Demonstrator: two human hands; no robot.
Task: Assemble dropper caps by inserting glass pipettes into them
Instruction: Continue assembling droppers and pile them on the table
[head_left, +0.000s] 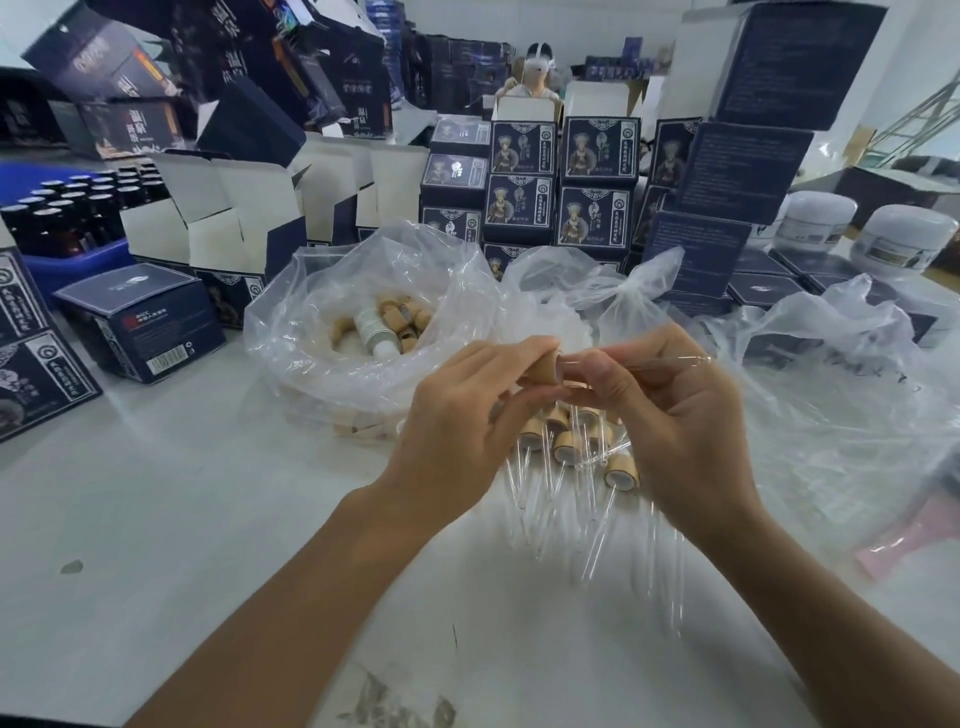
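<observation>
Head view: the left hand (467, 405) pinches a tan, wood-look dropper cap (544, 368) between thumb and fingertips, its open mouth turned toward the right hand (670, 415). The right hand grips a clear glass pipette (670, 362) lying roughly level, fingers curled round it near the cap end, the thin tip pointing away to the right. The pipette's near end sits at the cap's mouth; whether it is seated or only entering is hidden by the fingers.

Below the hands, on the white table (156, 519), lies a cluster of finished droppers (571, 457), tan caps with glass stems already fitted, several of them, so a fair share of the work appears done. Behind the hands, a clear plastic bag (322, 312) holds loose tan caps (400, 317) with no stems, alongside a small white bottle (375, 330), so I judge plenty is left. More crumpled clear plastic (831, 405) spreads to the right; what it holds cannot be told.

Stacked dark-blue printed cartons (592, 192) stand behind.
</observation>
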